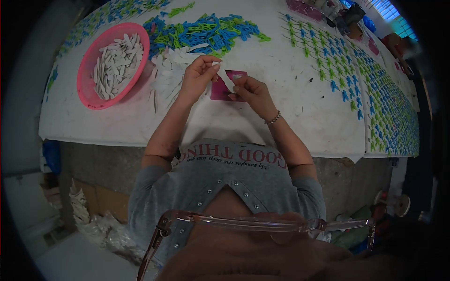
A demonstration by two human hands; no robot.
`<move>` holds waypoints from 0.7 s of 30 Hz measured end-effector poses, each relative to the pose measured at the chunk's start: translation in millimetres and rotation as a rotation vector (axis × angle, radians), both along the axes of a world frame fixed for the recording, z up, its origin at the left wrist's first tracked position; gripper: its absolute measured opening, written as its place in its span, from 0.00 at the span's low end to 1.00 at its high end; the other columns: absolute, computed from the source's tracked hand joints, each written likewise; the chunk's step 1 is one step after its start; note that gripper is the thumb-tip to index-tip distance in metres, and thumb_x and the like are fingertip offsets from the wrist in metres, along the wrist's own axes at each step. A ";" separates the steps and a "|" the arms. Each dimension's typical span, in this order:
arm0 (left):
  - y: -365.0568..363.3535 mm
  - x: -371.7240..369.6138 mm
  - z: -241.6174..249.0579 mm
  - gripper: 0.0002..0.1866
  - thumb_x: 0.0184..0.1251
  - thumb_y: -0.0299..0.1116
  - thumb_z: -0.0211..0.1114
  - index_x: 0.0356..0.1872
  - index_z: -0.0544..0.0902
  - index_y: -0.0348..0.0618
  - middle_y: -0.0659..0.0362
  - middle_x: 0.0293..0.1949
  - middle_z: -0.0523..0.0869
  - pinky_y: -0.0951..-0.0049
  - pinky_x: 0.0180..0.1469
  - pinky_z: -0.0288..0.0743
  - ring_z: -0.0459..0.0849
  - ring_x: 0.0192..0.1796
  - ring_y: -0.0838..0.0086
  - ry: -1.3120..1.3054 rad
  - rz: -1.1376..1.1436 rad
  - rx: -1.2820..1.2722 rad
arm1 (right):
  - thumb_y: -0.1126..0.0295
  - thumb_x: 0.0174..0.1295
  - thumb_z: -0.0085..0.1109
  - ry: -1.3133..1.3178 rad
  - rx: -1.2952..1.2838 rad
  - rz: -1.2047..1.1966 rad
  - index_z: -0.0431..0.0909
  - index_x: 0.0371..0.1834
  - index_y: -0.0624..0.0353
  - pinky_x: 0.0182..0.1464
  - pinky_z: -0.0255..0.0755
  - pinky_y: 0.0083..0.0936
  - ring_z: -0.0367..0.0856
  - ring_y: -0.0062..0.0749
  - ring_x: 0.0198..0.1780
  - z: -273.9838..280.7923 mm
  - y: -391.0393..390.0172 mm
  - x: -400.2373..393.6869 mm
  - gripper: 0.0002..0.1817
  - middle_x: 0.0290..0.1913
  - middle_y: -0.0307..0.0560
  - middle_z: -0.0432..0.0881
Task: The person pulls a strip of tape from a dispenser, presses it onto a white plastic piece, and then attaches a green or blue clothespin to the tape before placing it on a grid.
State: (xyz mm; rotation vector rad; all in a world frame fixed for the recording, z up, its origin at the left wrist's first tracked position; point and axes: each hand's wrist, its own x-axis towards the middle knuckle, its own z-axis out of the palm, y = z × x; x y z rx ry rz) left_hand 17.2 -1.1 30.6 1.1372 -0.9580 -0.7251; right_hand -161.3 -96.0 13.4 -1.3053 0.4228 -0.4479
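Observation:
My left hand point(198, 76) and my right hand point(252, 92) meet over the white table point(262, 117). Between them is a small white plastic piece point(224, 77). The left fingertips pinch its upper end and the right fingertips hold its lower end. A magenta card-like piece point(220, 91) sits right under the right fingers; I cannot tell whether it lies on the table or is held. A bead bracelet point(273, 118) circles my right wrist.
A pink bowl point(89, 86) full of white pieces stands at the left. Loose white pieces point(169, 63) lie beside my left hand. A heap of blue and green clips point(206, 30) is behind. Rows of clips point(356, 79) cover the right side.

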 end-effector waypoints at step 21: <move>-46.0 15.1 -22.8 0.06 0.64 0.30 0.64 0.39 0.80 0.42 0.69 0.30 0.78 0.85 0.36 0.70 0.73 0.32 0.88 -0.142 -0.098 -0.022 | 0.77 0.57 0.62 0.119 -0.918 -0.239 0.81 0.42 0.59 0.42 0.73 0.22 0.79 0.24 0.37 -19.0 -38.5 3.7 0.09 0.35 0.40 0.81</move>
